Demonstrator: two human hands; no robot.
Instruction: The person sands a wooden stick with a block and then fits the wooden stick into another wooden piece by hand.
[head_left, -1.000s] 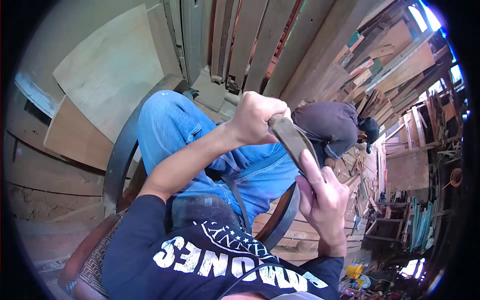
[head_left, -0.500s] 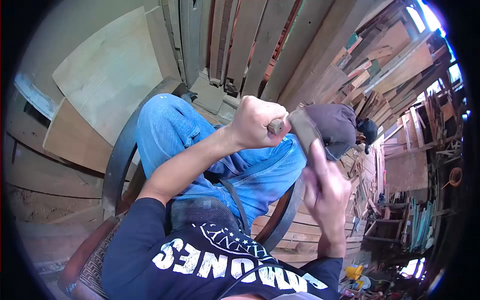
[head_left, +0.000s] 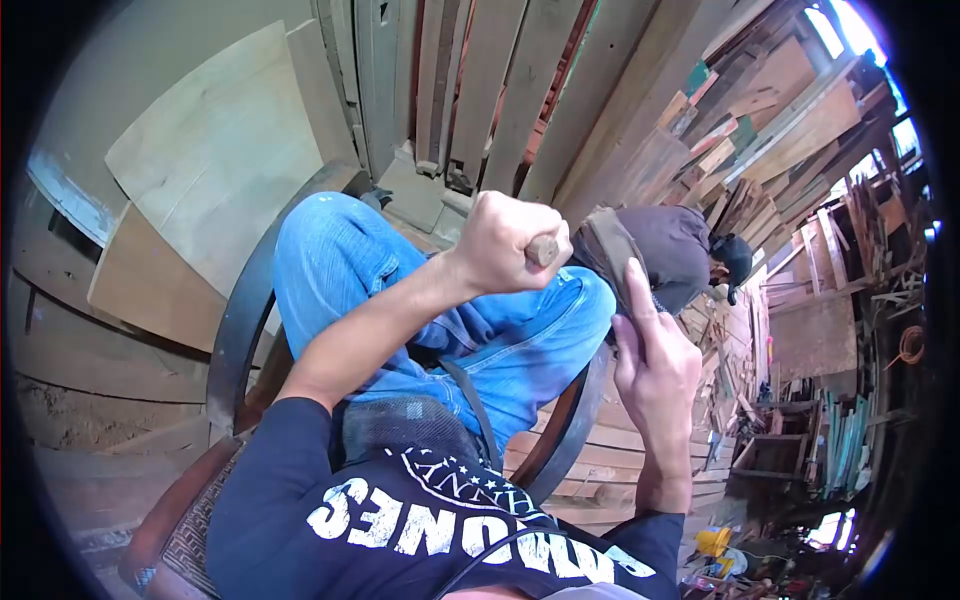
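Observation:
My left hand (head_left: 510,240) is closed in a fist around a round wooden handle (head_left: 543,250), whose blunt end faces the camera; the rest of it is hidden. My right hand (head_left: 655,365) grips a flat, brownish-grey piece (head_left: 612,245) between thumb and fingers, with the index finger stretched along it. The flat piece slants up and to the left, its upper end close to my left fist. A narrow gap shows between the handle's end and the flat piece. Both hands are raised above my bent knees in blue jeans (head_left: 335,240).
Beyond my right hand, a person (head_left: 665,250) in a dark shirt and cap bends forward. Curved dark chair arms (head_left: 232,330) flank my legs. Plywood sheets (head_left: 225,130) lean at the left, upright boards (head_left: 490,90) stand ahead, and stacked wood scraps (head_left: 790,110) fill the right.
The handle and flat piece, lined up together at first, now show apart. My left fist has turned so the handle's end faces the camera. My right hand still holds the flat piece.

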